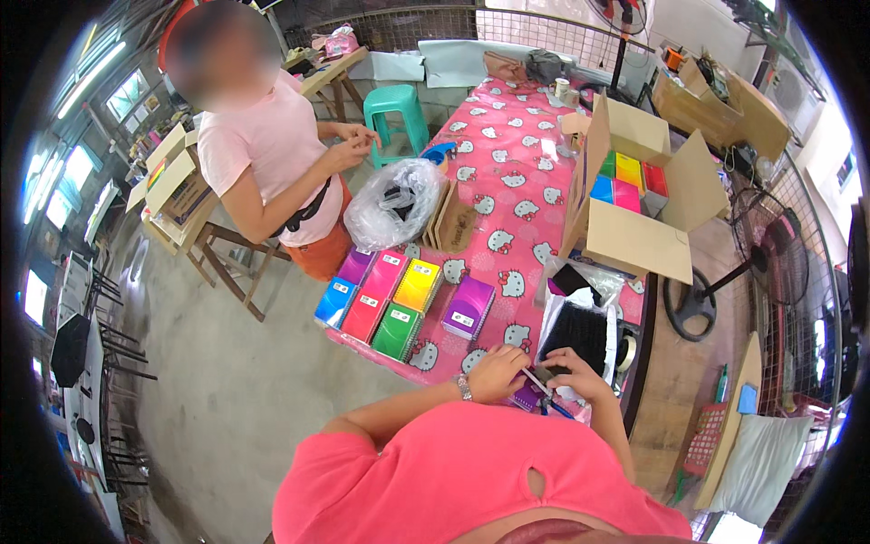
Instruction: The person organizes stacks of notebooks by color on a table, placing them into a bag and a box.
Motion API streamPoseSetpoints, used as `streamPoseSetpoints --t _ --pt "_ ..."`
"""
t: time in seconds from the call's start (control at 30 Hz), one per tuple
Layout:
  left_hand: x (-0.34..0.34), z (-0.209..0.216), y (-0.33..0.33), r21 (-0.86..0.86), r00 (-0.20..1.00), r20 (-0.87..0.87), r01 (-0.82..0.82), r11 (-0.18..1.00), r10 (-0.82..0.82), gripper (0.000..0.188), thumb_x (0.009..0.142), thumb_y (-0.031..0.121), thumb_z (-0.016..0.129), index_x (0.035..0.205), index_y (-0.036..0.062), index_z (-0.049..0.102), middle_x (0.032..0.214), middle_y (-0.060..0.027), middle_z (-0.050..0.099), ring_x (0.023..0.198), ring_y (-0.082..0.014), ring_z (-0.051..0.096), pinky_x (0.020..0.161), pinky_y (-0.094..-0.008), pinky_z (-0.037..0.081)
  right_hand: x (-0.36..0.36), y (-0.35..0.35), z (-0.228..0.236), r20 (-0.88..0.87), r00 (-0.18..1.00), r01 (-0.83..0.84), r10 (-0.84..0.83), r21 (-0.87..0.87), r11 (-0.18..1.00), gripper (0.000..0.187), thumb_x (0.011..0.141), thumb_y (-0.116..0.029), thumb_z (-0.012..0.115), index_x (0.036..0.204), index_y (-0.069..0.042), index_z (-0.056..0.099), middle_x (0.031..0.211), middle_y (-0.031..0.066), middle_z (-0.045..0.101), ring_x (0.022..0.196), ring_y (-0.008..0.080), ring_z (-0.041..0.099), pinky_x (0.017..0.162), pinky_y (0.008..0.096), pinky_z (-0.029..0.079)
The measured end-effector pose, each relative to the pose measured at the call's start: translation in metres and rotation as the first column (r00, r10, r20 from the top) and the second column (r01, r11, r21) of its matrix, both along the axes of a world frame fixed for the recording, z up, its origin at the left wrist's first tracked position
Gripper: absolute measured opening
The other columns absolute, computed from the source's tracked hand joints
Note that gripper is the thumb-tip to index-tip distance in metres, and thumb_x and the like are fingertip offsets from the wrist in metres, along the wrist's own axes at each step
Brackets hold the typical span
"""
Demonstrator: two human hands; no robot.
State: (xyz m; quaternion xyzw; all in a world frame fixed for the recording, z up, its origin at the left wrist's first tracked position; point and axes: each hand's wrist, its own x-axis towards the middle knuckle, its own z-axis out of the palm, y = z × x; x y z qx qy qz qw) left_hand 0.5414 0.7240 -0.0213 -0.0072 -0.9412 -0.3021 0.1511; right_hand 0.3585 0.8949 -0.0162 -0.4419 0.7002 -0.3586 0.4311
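My left hand (500, 374), with a watch on its wrist, is closed at the table's near edge, its fingertips at a thin pale strip (533, 379). Opposite it, my right hand (580, 374) has bent fingers closing in on the same spot. What each one grips is too small to make out. Between and below them show part of a purple notebook (525, 396) and a dark blue piece (557, 409), partly hidden by my chest. Just left and beyond lies a purple spiral notebook (468, 308). Further left stand stacks of blue, purple, red, yellow and green (397, 329) spiral notebooks.
A pink patterned cloth (494, 186) covers the table. Black material (580, 337) in white wrapping and a tape roll (625, 354) lie near my right hand. Beyond is an open carton (639, 240) of notebooks. A co-worker (272, 145) stands left, by a clear plastic bag (381, 218).
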Motion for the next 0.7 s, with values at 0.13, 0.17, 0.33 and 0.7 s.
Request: streamPoseSetpoints --t 0.13,0.17,0.33,0.7 --pt "0.000 -0.008 -0.012 0.086 1.000 -0.003 0.002 0.996 -0.002 0.027 0.079 0.012 0.066 0.103 0.0042 0.055 0.102 -0.0121 0.056 0.101 -0.0323 0.054 0.089 -0.0416 0.045 0.010 -0.007 0.023 0.767 0.610 0.082 0.199 -0.310 0.947 0.047 0.069 -0.018 0.075 0.113 -0.003 0.067 0.124 0.0096 0.047 0.117 0.0235 0.047 0.098 0.0321 0.040" --pt "0.001 -0.010 -0.015 0.082 1.000 -0.002 0.002 0.997 -0.002 0.027 0.079 0.012 0.066 0.103 0.0042 0.055 0.102 -0.0121 0.056 0.101 -0.0323 0.054 0.089 -0.0416 0.045 0.012 -0.013 0.021 0.546 0.835 0.030 0.065 -0.164 0.986 0.053 0.067 -0.024 0.074 0.114 -0.002 0.067 0.125 0.0096 0.046 0.118 0.0230 0.046 0.099 0.0318 0.040" --pt "0.002 -0.004 -0.027 0.081 0.998 0.055 0.002 0.997 -0.006 0.025 0.082 0.014 0.067 0.103 0.0049 0.056 0.103 -0.0122 0.056 0.102 -0.0317 0.055 0.089 -0.0404 0.045 0.008 -0.018 0.025 0.700 0.691 0.077 0.181 -0.319 0.945 0.048 0.069 -0.020 0.077 0.113 -0.004 0.068 0.120 0.0099 0.048 0.120 0.0239 0.045 0.101 0.0330 0.040" --pt "0.008 -0.011 -0.028 0.339 0.998 0.058 -0.019 0.941 -0.001 0.021 0.088 0.012 0.062 0.106 0.0034 0.058 0.101 -0.0138 0.062 0.093 -0.0320 0.061 0.082 -0.0381 0.050 0.005 0.055 0.014 0.033 0.731 0.629 -0.681 -0.420 0.654 0.047 0.072 -0.018 0.069 0.118 -0.009 0.066 0.133 0.0112 0.044 0.125 0.0257 0.043 0.105 0.0349 0.034"
